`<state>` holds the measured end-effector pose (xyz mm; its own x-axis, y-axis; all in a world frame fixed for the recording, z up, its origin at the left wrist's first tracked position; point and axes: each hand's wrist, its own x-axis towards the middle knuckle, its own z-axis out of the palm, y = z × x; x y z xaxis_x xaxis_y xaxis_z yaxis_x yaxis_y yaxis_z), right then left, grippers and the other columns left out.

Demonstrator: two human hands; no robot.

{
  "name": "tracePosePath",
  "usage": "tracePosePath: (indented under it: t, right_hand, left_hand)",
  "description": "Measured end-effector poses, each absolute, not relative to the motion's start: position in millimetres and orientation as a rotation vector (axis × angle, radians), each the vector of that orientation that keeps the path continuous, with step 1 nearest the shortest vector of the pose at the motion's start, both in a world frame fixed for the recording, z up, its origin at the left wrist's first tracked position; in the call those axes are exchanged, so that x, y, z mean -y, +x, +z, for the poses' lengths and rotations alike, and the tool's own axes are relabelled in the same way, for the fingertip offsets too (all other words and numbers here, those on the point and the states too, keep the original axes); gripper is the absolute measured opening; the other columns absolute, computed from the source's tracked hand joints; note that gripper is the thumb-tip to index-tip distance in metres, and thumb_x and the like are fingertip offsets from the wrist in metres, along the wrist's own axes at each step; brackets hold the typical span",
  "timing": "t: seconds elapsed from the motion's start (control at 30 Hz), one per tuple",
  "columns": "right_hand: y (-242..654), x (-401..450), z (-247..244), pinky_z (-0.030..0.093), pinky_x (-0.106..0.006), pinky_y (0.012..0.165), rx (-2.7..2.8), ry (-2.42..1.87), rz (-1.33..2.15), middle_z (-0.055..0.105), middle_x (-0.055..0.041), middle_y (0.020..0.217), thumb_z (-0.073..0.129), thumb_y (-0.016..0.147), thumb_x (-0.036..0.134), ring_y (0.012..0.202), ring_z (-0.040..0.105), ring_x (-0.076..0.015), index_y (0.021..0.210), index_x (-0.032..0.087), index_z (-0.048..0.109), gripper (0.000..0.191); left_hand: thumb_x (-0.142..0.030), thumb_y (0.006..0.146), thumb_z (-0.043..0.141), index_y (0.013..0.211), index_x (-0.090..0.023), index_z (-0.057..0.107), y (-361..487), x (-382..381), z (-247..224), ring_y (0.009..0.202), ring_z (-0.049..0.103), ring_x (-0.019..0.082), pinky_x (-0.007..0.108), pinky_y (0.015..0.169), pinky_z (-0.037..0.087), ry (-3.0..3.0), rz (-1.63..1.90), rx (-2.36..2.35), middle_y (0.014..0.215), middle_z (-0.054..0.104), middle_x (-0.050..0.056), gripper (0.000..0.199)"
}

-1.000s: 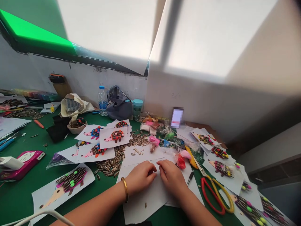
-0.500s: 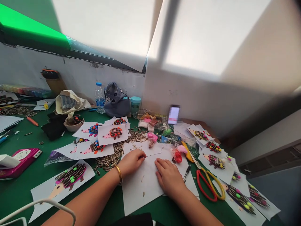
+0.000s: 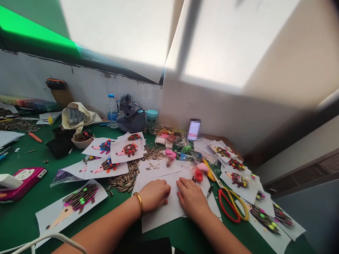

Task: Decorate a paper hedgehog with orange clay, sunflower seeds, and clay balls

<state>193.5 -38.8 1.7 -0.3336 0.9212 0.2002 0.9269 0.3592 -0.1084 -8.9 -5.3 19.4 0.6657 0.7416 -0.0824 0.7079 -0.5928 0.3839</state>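
Note:
White paper sheets [image 3: 159,222] lie on the green table in front of me. My left hand [image 3: 155,194], with a gold bangle at its wrist, rests on the paper with its fingers curled together; what they hold, if anything, is hidden. My right hand [image 3: 191,197] lies fairly flat on the same paper, fingers extended, nothing in it. Striped sunflower seeds [image 3: 124,181] are heaped left of the paper, and a few pale seeds [image 3: 153,165] lie at its top. A black pen [image 3: 209,191] is just right of my right hand.
Hedgehog pictures made with seeds lie at left [image 3: 76,201] and right [image 3: 265,220]. Red and yellow scissors [image 3: 230,204] sit at the right. Clay packets [image 3: 169,155], a phone [image 3: 194,129], a grey bag [image 3: 131,118] and a bottle [image 3: 112,113] stand or lie farther back.
My left hand has moved down and to the right across the paper, uncovering pale seeds above it. The sheet has shifted slightly, and the two loose seeds on its lower part are out of sight.

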Motion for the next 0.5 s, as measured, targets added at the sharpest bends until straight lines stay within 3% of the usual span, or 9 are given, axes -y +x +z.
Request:
tracePosePath:
  t: [0.1, 0.23, 0.37, 0.5]
  right_hand:
    - [193, 51, 10, 0.044, -0.042, 0.097, 2.471, -1.459, 0.092, 0.061, -0.0075, 0.129, 0.058, 0.087, 0.026, 0.116, 0.054, -0.0267, 0.115, 0.025, 0.063, 0.028]
    - [189, 68, 6, 0.048, -0.037, 0.091, 2.66, -1.04, 0.21, 0.066, -0.0045, 0.119, 0.068, 0.081, 0.037, 0.111, 0.057, -0.0245, 0.112, 0.026, 0.061, 0.034]
    - [182, 75, -9, 0.049, -0.036, 0.086, 2.611, -0.946, -0.049, 0.07, -0.004, 0.109, 0.059, 0.088, 0.02, 0.107, 0.06, -0.0247, 0.102, 0.022, 0.063, 0.015]
    - [177, 73, -10, 0.047, -0.033, 0.084, 2.557, -0.937, -0.123, 0.07, -0.0053, 0.098, 0.051, 0.083, 0.007, 0.098, 0.062, -0.0223, 0.09, 0.02, 0.062, 0.019]
  left_hand:
    - [-0.019, 0.076, 0.062, 0.081, -0.022, 0.066, -19, -3, 17, 0.083, 0.061, 0.022, 0.031, 0.071, 0.043, 2.442, 0.179, -1.247, 0.087, 0.066, 0.005, 0.007]
    - [-0.018, 0.078, 0.056, 0.078, -0.021, 0.066, -30, -12, 18, 0.081, 0.062, 0.023, 0.031, 0.07, 0.042, 2.371, 0.271, -1.359, 0.086, 0.066, 0.007, 0.011]
    - [-0.022, 0.08, 0.054, 0.079, -0.022, 0.066, -36, -19, 25, 0.079, 0.062, 0.022, 0.03, 0.068, 0.042, 2.264, 0.415, -1.428, 0.085, 0.068, 0.006, 0.012]
    - [-0.032, 0.09, 0.044, 0.087, -0.021, 0.063, -42, -28, 34, 0.081, 0.061, 0.02, 0.03, 0.07, 0.044, 2.116, 0.661, -1.532, 0.09, 0.068, 0.006, 0.023]
